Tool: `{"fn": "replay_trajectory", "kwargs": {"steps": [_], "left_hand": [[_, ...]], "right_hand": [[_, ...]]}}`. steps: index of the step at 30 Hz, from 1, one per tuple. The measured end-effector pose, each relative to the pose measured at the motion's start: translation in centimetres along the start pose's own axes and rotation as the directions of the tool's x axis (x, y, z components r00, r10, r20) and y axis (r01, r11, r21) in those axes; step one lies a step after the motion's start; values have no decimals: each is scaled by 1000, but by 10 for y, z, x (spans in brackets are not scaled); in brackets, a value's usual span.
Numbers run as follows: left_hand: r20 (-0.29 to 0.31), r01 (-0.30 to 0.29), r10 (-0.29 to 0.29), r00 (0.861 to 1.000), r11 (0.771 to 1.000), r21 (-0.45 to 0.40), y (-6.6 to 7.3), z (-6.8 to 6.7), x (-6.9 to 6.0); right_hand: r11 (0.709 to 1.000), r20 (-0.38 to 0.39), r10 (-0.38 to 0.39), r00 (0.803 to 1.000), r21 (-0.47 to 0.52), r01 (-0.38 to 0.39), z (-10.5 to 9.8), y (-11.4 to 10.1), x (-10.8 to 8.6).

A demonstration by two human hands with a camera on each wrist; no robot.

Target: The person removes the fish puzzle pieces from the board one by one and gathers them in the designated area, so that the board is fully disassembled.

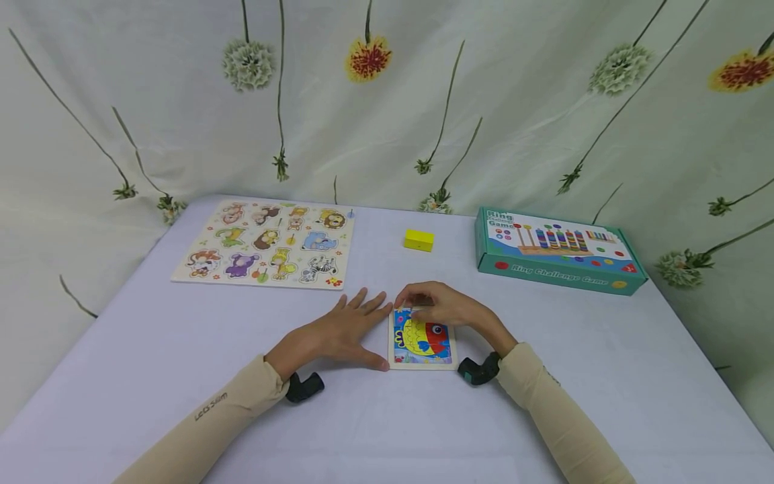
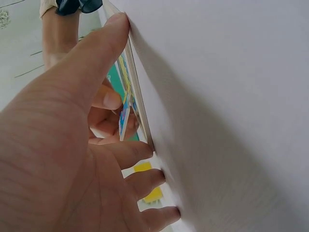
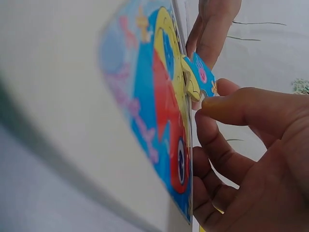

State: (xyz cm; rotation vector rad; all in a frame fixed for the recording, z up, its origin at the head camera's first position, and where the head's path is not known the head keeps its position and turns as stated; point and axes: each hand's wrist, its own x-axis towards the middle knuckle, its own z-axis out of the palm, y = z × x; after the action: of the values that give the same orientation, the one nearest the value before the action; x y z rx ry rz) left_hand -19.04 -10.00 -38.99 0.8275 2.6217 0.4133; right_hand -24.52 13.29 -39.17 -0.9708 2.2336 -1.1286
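Note:
A small fish jigsaw puzzle in a pale tray (image 1: pixel 423 367) lies on the white table, showing a yellow fish with a red head on blue. My right hand (image 1: pixel 445 306) is over its top edge and pinches one puzzle piece (image 3: pixel 203 75), blue and yellow with a pink figure, between thumb and fingers. That piece stands tilted up from the picture at the upper left corner. With fingers spread, my left hand (image 1: pixel 347 333) rests on the table, its thumb and index fingertip touching the tray's left edge. My right fingers partly cover the puzzle's top in the head view.
A yellow block (image 1: pixel 418 240) lies beyond the puzzle. At the back left is an animal puzzle board (image 1: pixel 290 282); at the back right, a green Ring Challenge Game box (image 1: pixel 559 255). A flowered cloth (image 1: pixel 387 134) hangs behind the table.

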Motion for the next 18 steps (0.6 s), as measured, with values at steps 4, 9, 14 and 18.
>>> {"fn": "replay_trajectory", "kwargs": {"steps": [4, 9, 14, 18], "left_hand": [[2, 2, -2, 1000, 1000, 4, 0, 0, 1], [4, 3, -3, 1000, 1000, 9, 1, 0, 0], [0, 4, -4, 1000, 1000, 5, 0, 0, 1], [-4, 6, -6, 1000, 1000, 10, -1, 1, 2]], "right_hand": [[1000, 2, 0, 1000, -6, 0, 0, 2, 0], [1000, -5, 23, 1000, -10, -23, 0, 1, 0], [999, -16, 41, 999, -21, -41, -1, 2, 0], [998, -22, 53, 998, -30, -54, -1, 1, 0]]}}
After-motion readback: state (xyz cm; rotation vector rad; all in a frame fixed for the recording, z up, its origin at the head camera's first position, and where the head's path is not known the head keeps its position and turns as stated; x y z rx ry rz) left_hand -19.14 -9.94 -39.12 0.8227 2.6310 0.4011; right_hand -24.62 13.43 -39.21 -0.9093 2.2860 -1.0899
